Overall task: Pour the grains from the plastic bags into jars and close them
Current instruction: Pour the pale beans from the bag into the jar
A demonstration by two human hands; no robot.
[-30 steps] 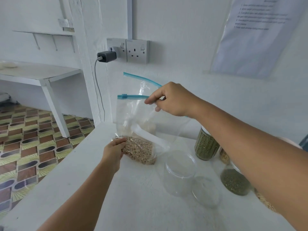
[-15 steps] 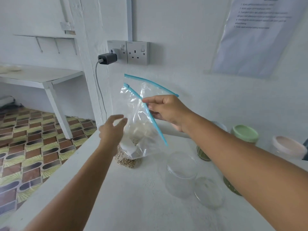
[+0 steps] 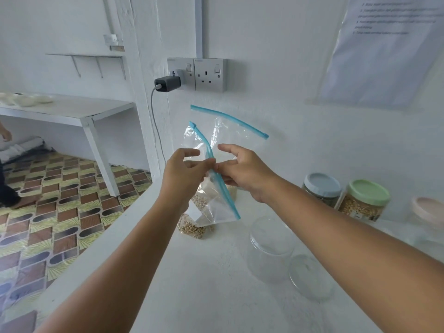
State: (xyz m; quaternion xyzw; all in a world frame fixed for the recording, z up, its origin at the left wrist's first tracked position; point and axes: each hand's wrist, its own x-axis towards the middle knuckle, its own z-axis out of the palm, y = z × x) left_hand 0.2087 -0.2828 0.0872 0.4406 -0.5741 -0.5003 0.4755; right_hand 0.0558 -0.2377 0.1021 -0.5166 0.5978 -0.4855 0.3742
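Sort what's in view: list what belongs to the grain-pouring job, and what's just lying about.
Job: plastic bag of grains, pinched at its blue zip strip by left hand and right hand; empty clear jar; clear lid.
Lying about: black charger; wall socket; posted sheet.

Bright, even, soft daylight; faint shadows, wide-angle bending at edges, slight softness throughout.

Printed sheet (image 3: pixel 384 49) on the far right wall, several lines of small text too blurred to read, no other legible labels, brands or numbers
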